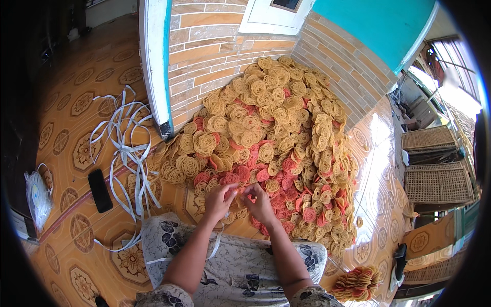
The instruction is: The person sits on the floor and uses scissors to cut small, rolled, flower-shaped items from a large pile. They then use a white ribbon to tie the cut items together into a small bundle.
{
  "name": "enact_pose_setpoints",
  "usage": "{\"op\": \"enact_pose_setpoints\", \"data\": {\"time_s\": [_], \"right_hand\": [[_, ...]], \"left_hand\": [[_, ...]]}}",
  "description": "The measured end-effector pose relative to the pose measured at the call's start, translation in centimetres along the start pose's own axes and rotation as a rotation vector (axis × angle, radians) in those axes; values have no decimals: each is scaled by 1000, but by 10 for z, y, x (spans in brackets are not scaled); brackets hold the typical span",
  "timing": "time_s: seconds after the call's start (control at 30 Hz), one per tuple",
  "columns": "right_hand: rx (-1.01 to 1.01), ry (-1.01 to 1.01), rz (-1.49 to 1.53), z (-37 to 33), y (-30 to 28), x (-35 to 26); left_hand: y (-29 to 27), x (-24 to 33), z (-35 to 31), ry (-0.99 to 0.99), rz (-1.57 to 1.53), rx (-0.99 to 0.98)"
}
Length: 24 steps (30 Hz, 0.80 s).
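My left hand (220,202) and my right hand (259,204) meet over the near edge of a large pile of dry, rose-shaped coiled discs (286,128), mostly tan with some pink. The fingers of both hands are bent and pinched close together. Something small and orange-red shows between the fingertips, too small to name. A thin white strip (217,244) runs across the patterned cloth (232,281) over my lap and up toward my left hand; where it ends is hidden.
Loose white strips (125,153) lie tangled on the tiled floor at left, beside a black phone (99,191) and a clear plastic bag (38,197). A bundle of stacked discs (358,283) sits at lower right. Woven racks (437,184) stand far right; a brick-patterned wall (204,51) backs the pile.
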State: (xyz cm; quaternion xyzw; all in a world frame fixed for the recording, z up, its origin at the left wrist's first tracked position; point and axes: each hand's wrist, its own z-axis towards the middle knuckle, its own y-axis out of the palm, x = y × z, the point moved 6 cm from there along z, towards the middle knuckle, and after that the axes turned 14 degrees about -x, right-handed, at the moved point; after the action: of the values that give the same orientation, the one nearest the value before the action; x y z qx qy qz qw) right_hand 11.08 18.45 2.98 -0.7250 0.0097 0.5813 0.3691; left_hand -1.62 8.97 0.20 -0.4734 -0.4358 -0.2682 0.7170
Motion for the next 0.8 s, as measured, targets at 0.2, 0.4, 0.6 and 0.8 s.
{"op": "enact_pose_setpoints", "data": {"time_s": [0.2,0.4,0.6,0.8], "right_hand": [[77,-36,209,4,-3,11],[-25,-103,468,11,0,1],[111,44,144,28,-35,29],[431,54,-901,37,-70,64]], "left_hand": [[7,0,-1,-153,190,-212],[-7,35,-1,198,420,182],[3,9,4,-50,135,-179],[22,-8,-5,-160,66,-332]]}}
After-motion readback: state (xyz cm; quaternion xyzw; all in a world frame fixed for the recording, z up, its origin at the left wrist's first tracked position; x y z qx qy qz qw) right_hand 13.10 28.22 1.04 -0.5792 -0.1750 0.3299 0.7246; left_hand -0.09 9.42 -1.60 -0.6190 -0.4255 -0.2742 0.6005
